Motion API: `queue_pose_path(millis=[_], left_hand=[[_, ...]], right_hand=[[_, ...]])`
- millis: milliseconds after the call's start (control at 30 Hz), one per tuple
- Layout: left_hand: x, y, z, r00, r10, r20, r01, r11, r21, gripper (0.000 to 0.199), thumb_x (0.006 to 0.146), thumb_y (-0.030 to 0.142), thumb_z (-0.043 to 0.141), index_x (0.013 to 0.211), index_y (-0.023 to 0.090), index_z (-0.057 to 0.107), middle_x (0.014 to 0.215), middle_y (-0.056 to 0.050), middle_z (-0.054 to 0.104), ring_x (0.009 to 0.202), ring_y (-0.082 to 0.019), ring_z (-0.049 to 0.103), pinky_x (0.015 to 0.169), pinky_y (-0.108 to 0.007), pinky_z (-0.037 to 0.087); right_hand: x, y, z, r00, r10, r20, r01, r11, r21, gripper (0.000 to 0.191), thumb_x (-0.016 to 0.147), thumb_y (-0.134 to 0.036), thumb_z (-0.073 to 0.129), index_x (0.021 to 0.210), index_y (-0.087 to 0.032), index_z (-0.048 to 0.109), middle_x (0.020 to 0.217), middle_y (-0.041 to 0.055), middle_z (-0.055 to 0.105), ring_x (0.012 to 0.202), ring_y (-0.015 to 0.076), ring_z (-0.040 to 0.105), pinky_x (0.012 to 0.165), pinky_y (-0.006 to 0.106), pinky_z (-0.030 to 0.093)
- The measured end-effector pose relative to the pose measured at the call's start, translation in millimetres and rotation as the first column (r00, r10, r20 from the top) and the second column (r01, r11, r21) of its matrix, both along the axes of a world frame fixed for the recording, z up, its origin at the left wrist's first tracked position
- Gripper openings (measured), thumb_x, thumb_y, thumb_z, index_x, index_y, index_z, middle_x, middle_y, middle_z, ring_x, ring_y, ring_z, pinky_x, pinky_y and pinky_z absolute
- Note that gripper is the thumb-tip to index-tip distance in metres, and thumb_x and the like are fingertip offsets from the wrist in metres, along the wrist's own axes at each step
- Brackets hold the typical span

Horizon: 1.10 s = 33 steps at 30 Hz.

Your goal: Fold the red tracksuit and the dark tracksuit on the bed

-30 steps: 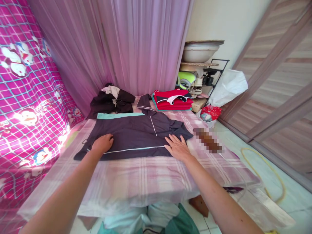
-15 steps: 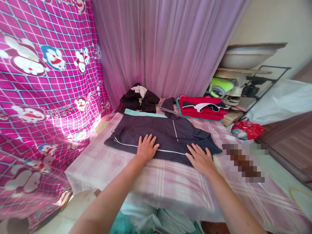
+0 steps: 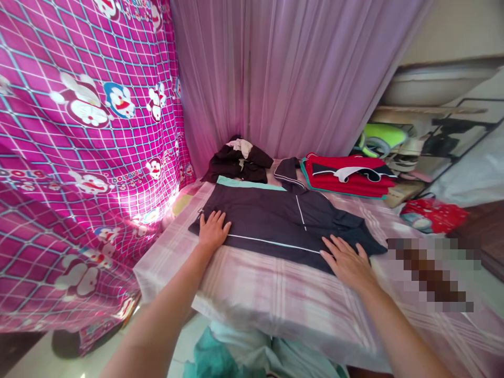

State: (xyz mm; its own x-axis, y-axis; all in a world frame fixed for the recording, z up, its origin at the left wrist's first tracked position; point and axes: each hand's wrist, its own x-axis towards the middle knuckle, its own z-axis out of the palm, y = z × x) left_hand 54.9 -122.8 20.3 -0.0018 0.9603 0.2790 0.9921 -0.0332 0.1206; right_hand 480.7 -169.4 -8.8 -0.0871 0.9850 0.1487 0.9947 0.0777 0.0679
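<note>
A dark jacket [image 3: 260,210] with white piping and a mint-green strip along its far side lies spread on the table. My left hand [image 3: 213,229] rests flat on its left end, fingers apart, by a small cord loop. Toward the right end, near the sleeve, my right hand [image 3: 348,261] presses flat on the near edge with its fingers spread. Neither hand grips the cloth. The collar part [image 3: 290,173] stretches away from me, close to a stack of folded red clothes [image 3: 350,181].
A dark heap of clothes [image 3: 240,165] sits at the back left against the purple curtain [image 3: 299,79]. A pink patterned curtain [image 3: 90,157] hangs at the left. A shelf rack [image 3: 433,110] and a red bag [image 3: 435,214] are at the right. A checked cloth [image 3: 244,278] covers the table.
My left hand has slid leftward over the jacket to its left end, and the cloth there lies flatter. My right hand stays near the sleeve. The whole view has shifted.
</note>
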Motion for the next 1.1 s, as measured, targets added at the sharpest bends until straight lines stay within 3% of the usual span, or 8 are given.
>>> queue_pose_path(millis=[333, 500, 1100], left_hand=[[1, 0, 1.4, 1.0, -0.001, 0.026, 0.001, 1.0, 0.007, 0.052, 0.096, 0.045, 0.034, 0.14, 0.025, 0.055, 0.147, -0.01, 0.053, 0.14, -0.03, 0.042, 0.119, -0.059, 0.016], [2, -1, 5.2, 1.0, 0.0, 0.017, 0.001, 1.0, -0.021, 0.053, 0.096, 0.043, 0.034, 0.14, 0.023, 0.055, 0.149, -0.011, 0.051, 0.141, -0.029, 0.041, 0.119, -0.059, 0.014], [1, 3, 11.4, 1.0, -0.005, -0.009, 0.004, 0.997, -0.079, 0.054, 0.095, 0.043, 0.032, 0.141, 0.025, 0.053, 0.151, -0.009, 0.049, 0.141, -0.03, 0.04, 0.118, -0.062, 0.015]], right_hand=[[-1, -6, 0.4, 0.993, 0.048, -0.11, -0.018, 0.967, 0.255, 0.052, 0.096, -0.037, 0.029, 0.13, -0.015, 0.063, 0.128, 0.0123, 0.067, 0.117, 0.0248, 0.062, 0.109, 0.045, 0.037], [-6, -8, 8.1, 0.988, 0.039, -0.15, -0.004, 0.973, 0.231, 0.046, 0.097, -0.034, 0.034, 0.12, -0.018, 0.07, 0.125, 0.0113, 0.069, 0.118, 0.0253, 0.062, 0.109, 0.045, 0.036], [-18, -13, 24.1, 0.98, -0.016, -0.197, 0.05, 0.984, 0.17, 0.04, 0.1, -0.031, 0.037, 0.121, -0.022, 0.069, 0.128, 0.0079, 0.068, 0.121, 0.0216, 0.06, 0.111, 0.041, 0.032]])
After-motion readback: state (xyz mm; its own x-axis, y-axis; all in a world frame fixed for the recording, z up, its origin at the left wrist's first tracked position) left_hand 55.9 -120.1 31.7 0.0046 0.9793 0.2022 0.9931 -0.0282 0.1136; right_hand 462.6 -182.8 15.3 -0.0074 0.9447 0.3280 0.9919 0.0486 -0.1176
